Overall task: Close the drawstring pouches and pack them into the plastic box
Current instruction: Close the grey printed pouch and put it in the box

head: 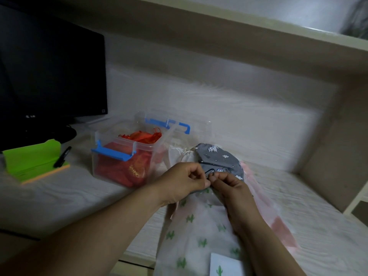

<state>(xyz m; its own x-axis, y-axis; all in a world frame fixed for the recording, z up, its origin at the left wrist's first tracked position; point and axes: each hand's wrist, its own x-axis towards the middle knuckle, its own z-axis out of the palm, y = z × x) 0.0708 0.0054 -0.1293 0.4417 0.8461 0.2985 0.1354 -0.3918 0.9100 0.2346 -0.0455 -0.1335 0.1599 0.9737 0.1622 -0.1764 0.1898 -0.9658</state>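
In the middle of the bench [318, 196], my hands meet at the near edge of a grey pouch [221, 156]. My left hand [185, 182] and right hand [229, 188] both have their fingers curled, pinching its dark cord [208, 162]. The pouch's near edge lies over a white cactus-print pouch [199, 232], with a pink pouch [278, 226] to the right. Just left stands the open plastic box [127, 156] with red pouches [143, 136] inside. At far left are a monitor [49, 76], a green notepad [33, 158] and a pen [62, 157].
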